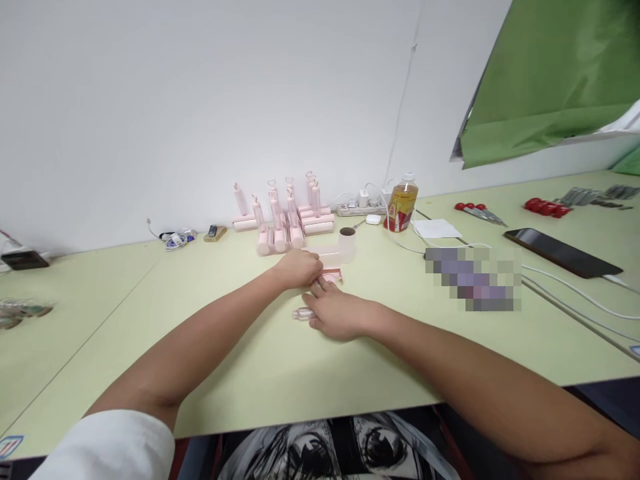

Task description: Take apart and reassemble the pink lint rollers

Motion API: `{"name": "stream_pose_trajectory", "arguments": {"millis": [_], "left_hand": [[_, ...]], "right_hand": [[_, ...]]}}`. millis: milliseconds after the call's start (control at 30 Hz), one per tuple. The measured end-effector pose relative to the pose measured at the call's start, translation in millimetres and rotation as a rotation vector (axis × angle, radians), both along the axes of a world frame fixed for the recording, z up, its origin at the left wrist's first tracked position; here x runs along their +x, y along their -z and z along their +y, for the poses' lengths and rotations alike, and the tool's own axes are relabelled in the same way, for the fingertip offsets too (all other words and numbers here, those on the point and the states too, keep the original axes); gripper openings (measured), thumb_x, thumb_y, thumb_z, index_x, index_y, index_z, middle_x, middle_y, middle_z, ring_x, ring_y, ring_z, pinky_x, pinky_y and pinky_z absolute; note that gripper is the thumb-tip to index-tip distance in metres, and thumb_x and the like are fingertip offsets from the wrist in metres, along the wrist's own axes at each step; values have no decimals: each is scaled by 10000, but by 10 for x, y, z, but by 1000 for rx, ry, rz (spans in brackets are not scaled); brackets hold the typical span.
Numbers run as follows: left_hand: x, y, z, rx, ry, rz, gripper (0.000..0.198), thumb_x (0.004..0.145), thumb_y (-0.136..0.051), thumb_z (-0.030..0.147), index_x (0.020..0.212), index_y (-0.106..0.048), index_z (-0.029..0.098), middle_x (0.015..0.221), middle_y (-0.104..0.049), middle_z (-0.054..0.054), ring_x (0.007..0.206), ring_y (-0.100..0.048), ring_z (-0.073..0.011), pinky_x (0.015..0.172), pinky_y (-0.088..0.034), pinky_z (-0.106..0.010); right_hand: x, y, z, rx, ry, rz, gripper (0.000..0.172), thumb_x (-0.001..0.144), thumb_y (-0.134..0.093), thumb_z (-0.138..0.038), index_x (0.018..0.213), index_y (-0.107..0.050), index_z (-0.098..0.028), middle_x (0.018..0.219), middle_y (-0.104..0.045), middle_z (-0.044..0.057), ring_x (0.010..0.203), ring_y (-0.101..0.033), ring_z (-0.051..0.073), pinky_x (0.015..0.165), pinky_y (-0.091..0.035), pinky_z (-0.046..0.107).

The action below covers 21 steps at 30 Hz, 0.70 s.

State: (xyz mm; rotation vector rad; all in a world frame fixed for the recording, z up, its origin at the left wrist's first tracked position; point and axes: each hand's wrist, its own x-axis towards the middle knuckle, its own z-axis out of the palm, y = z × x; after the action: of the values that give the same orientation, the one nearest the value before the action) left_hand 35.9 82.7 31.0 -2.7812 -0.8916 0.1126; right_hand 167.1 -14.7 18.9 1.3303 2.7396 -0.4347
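Observation:
My left hand [299, 269] is closed, fingers curled down beside a small pink plastic piece [332, 275]; what it grips is hidden. My right hand [337, 313] lies low over the table with its fingers stretched apart, the fingertips touching or nearly touching that pink piece. Under its thumb side a short clear tube [301, 313] pokes out to the left. Just beyond both hands lie a translucent whitish cylinder [327, 255] on its side and an upright one [347, 245] with a dark round opening.
Several pink cylindrical devices [280, 223] stand and lie by the wall. A drink bottle [401, 203], power strip [360, 209], white paper [436, 229] and phone [563, 252] with a cable are to the right. Red-handled tools [475, 210] lie farther right, bundled cables [177, 239] at left.

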Motion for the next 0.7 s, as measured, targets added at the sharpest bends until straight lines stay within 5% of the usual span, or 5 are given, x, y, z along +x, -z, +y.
{"name": "stream_pose_trajectory", "arguments": {"millis": [133, 267, 367, 533, 700], "left_hand": [[-89, -59, -48, 9, -47, -69, 292, 897, -458, 276, 743, -667, 143, 778, -658, -102, 691, -601, -209, 528, -296, -292], [-265, -185, -308, -14, -157, -357, 361, 948, -387, 332, 773, -658, 170, 782, -663, -68, 696, -591, -190, 543, -322, -285], [-421, -232, -588, -152, -192, -547, 386, 959, -394, 438, 831, -663, 193, 813, -683, -38, 706, -602, -168, 591, -386, -273], [-689, -80, -777, -287, -176, -723, 305, 897, -535, 416, 1109, -631, 219, 972, -710, -36, 774, -643, -163, 645, -459, -255], [-984, 20, -616, -321, -335, -941, 354, 905, -499, 479, 1049, -635, 186, 725, -648, -7, 595, -563, -137, 553, -434, -249]], "right_hand": [[14, 40, 74, 50, -4, 67, 522, 889, -500, -311, 1336, -503, -41, 1506, -333, 254, 1405, -254, 417, 1113, -270, 531], [32, 90, 140, 118, 19, 192, 612, 866, -520, -285, 1414, -415, -35, 1559, -248, 240, 1428, -211, 406, 1133, -215, 546], [25, 80, 152, 196, 33, 303, 514, 893, -498, -260, 1379, -460, -96, 1451, -436, 212, 1352, -363, 350, 1100, -263, 516], [16, -7, 141, 228, 124, 449, 309, 946, -483, -345, 1162, -582, -148, 1102, -661, 129, 1012, -598, 243, 832, -422, 347], [54, -86, 169, 285, 206, 445, 218, 936, -524, -365, 982, -607, -169, 938, -675, 78, 828, -592, 193, 660, -349, 276]]}}
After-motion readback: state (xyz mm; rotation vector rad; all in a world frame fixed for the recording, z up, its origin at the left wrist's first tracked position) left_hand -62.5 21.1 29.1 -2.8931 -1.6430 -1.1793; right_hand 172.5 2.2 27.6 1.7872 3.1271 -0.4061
